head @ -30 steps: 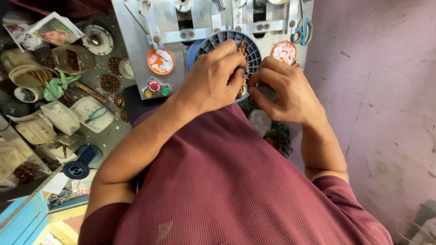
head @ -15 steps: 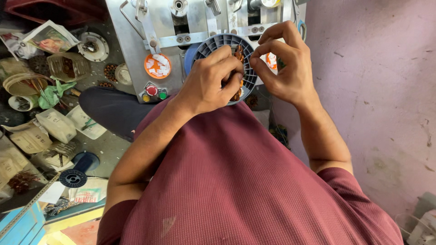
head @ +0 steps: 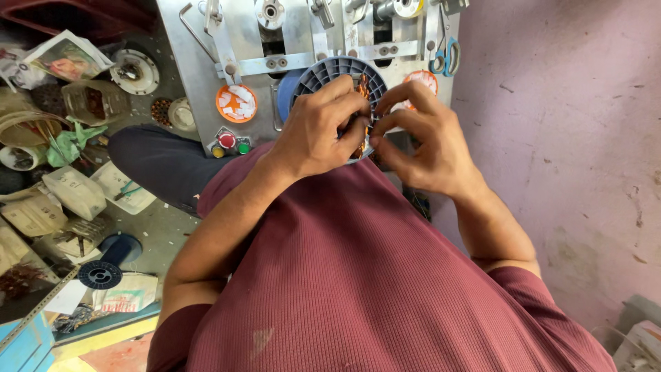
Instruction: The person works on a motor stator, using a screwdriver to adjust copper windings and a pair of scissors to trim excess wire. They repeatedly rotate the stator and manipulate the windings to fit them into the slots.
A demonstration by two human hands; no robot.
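Copper wire (head: 362,117) pinched by left hand (head: 318,131) and right hand (head: 420,138) at blue spool (head: 330,72); hands now shifted lower, probably mid-threading

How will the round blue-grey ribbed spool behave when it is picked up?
The spool probably feels stiff and light: it looks like ribbed plastic. Being round, it may roll if released. The left hand and right hand pinch thin copper wire, likely floppy.

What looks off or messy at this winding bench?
Floor clutter at left: crumpled bags, a torn wrapper and a green rag lie strewn about. A black spool lies flat there. Both hands, left hand and right hand, pinch copper wire on the blue reel; nothing there looks damaged.
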